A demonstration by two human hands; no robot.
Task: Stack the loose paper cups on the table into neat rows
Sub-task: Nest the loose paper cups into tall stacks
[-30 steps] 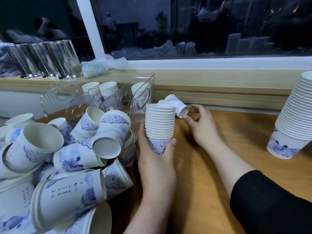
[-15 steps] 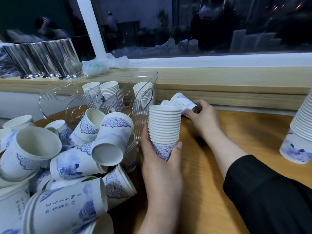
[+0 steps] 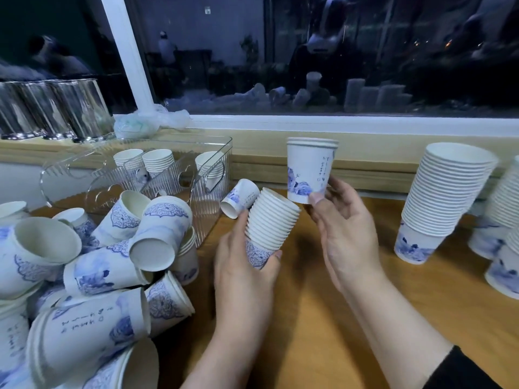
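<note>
Several stacks [image 3: 443, 203] stand finished; many cups [image 3: 92, 265] remain loose. Left hand [image 3: 247, 270] grips a stack [image 3: 271, 223], right hand [image 3: 342, 231] pinches a cup [image 3: 309, 169].

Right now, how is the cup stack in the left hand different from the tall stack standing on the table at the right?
The held stack is shorter and leans, gripped by the left hand. The tall stack has many more cups and stands free on the table. Both are white paper cups with blue prints, mouths up.
</note>
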